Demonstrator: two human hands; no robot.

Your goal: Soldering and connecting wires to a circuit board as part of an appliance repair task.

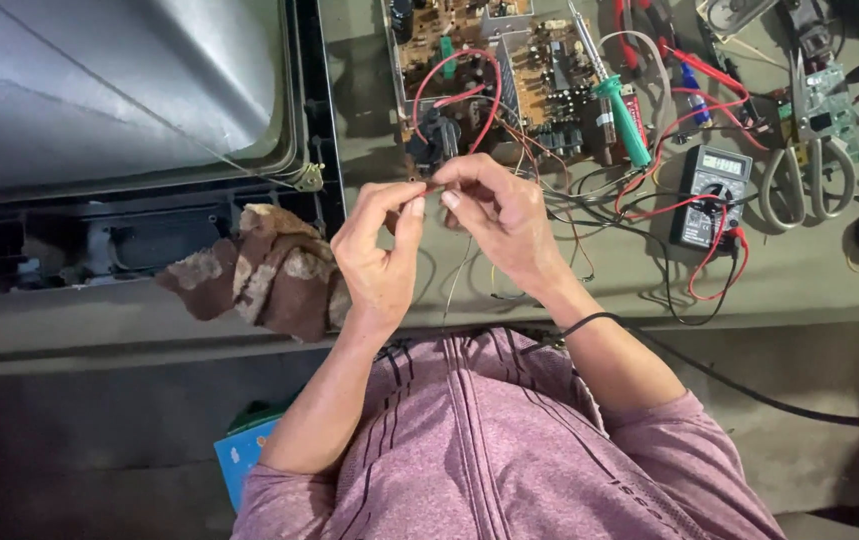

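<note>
Left hand [377, 250] and right hand [499, 215] pinch a thin wire [432, 186] between fingertips, near the circuit board [509, 75].

My left hand [377, 255] and right hand [504, 215] pinch a thin wire [432, 186] between their fingers [412, 212] above the counter [809, 275], near the circuit board [509, 70] and multimeter [711, 196].

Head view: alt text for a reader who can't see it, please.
Both hands, left hand and right hand, pinch a thin wire together over a workbench. Behind them lie a circuit board, a green-handled soldering iron, a multimeter, scissors and a brown rag.
</note>
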